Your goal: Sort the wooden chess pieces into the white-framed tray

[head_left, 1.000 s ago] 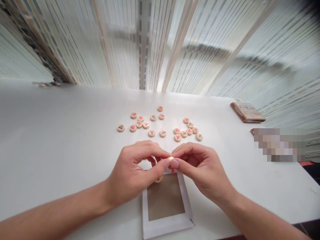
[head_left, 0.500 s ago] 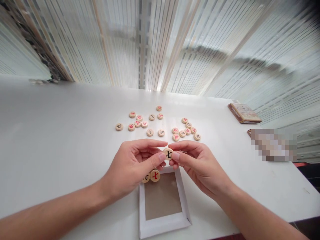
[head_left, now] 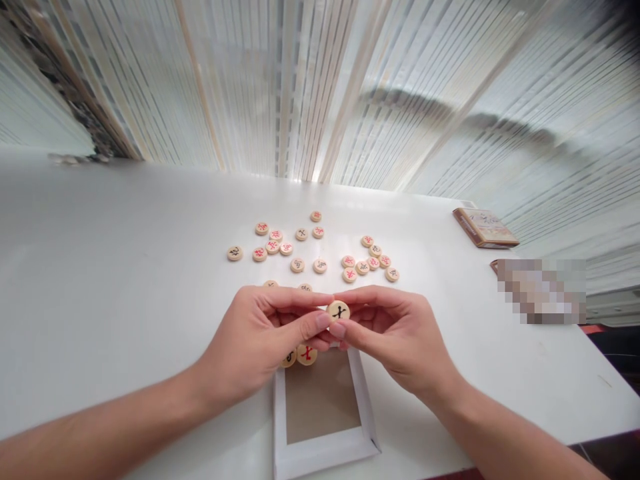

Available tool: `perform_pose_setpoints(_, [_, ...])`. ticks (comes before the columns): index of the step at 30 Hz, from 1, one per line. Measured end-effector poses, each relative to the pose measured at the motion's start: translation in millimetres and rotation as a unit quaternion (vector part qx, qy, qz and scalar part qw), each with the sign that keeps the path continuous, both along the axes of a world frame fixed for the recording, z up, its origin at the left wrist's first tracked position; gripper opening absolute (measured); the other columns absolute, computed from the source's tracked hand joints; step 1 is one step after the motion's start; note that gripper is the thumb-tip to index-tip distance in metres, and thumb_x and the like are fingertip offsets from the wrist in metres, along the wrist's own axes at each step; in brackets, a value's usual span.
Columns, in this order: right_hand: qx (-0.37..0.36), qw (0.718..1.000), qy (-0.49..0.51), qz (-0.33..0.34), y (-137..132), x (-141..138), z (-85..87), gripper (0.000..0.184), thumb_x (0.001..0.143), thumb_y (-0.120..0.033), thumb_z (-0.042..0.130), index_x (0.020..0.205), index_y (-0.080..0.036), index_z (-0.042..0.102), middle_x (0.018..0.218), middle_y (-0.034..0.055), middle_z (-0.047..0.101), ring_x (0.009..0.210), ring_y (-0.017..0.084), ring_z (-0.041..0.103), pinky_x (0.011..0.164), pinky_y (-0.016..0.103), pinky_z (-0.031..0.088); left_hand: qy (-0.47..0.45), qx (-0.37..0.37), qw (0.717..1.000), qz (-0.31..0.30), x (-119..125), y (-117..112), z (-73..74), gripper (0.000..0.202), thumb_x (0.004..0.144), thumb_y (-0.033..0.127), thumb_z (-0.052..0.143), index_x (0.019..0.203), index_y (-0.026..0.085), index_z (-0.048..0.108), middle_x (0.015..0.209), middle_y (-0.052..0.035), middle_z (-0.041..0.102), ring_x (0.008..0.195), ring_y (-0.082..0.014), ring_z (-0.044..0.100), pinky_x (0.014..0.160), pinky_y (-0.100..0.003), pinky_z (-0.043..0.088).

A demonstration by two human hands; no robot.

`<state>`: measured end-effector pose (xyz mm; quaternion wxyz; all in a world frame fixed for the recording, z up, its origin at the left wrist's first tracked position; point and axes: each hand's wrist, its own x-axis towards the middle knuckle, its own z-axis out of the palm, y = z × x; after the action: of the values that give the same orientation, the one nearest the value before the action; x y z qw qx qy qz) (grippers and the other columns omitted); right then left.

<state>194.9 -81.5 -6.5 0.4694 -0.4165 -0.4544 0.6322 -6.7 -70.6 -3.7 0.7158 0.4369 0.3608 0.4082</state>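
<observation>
Both your hands on one small wooden disc: left hand pinching its left edge, right hand its right, thumbs low, index fingertips meeting near the top. Grip closed by thumb and finger on each side; neither hand looks nearer to it. Disc is round, so no long axis; its black-marked face tips up toward you. Key relation, as I judge it: disc against the shallow white tray. Tray's long side runs away from you, and the disc sits over or just beyond its far end; height not readable. In the tray's far left corner, a red-marked disc and a black-marked disc, side by side, the latter partly behind your left hand, which is the nearer one to them. More loose discs lie scattered on the table past your fingers.
</observation>
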Motion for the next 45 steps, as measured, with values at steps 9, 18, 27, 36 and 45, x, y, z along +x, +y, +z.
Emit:
perform_pose_setpoints(9, [-0.041, 0.999, 0.01, 0.013, 1.6, 2.2, -0.5, 0.031, 0.06, -0.009, 0.103, 0.081, -0.021, 0.084, 0.077, -0.0007, 0.081, 0.064, 0.012, 0.076, 0.06, 0.017, 0.064, 0.112, 0.168, 0.979, 0.008, 0.5, -5.5, 0.9, 0.03, 0.092, 0.01, 0.074, 0.109, 0.03, 0.088, 0.086, -0.0004, 0.086, 0.075, -0.0145, 0.081, 0.066, -0.015, 0.064])
perform_pose_setpoints(18, [-0.028, 0.999, 0.018, 0.032, 2.0, 1.1, 4.9, 0.01, 0.079, -0.018, 0.095, 0.083, -0.019, 0.085, 0.073, 0.002, 0.079, 0.063, 0.01, 0.071, 0.06, 0.017, 0.061, 0.102, 0.195, 0.976, -0.002, -3.2, -8.3, 1.0, 0.036, 0.088, 0.007, 0.081, 0.114, 0.031, 0.086, 0.1, 0.0012, 0.087, 0.083, -0.0137, 0.084, 0.077, -0.014, 0.066])
perform_pose_setpoints(27, [-0.063, 0.996, 0.045, 0.033, -0.6, 2.3, 2.9, 0.032, 0.068, -0.016, 0.101, 0.096, -0.02, 0.086, 0.087, 0.0038, 0.083, 0.076, 0.015, 0.079, 0.075, 0.024, 0.069, 0.051, 0.062, 0.996, 0.04, 1.0, -3.5, 6.1, 0.021, 0.08, 0.013, 0.089, 0.097, 0.027, 0.09, 0.083, -0.0019, 0.086, 0.074, -0.0195, 0.084, 0.073, -0.021, 0.07])
perform_pose_setpoints(36, [-0.053, 0.998, 0.043, -0.002, -2.1, -5.4, 6.2, 0.037, 0.052, -0.019, 0.107, 0.078, -0.019, 0.081, 0.077, 0.0015, 0.079, 0.066, 0.018, 0.078, 0.065, 0.028, 0.07, 0.103, 0.11, 0.988, 0.019, -1.5, -7.5, 2.6, 0.02, 0.088, 0.013, 0.079, 0.1, 0.025, 0.09, 0.083, -0.0036, 0.086, 0.07, -0.0166, 0.08, 0.066, -0.018, 0.066])
perform_pose_setpoints(45, [-0.014, 0.999, 0.032, -0.002, -3.9, -3.4, 6.5, 0.024, 0.064, -0.018, 0.103, 0.08, -0.019, 0.085, 0.075, 0.0018, 0.079, 0.062, 0.013, 0.075, 0.058, 0.02, 0.064, 0.06, 0.132, 0.989, -0.001, -1.6, -9.8, 4.0, 0.024, 0.091, 0.01, 0.077, 0.107, 0.024, 0.088, 0.085, -0.0017, 0.085, 0.075, -0.0135, 0.081, 0.071, -0.016, 0.066])
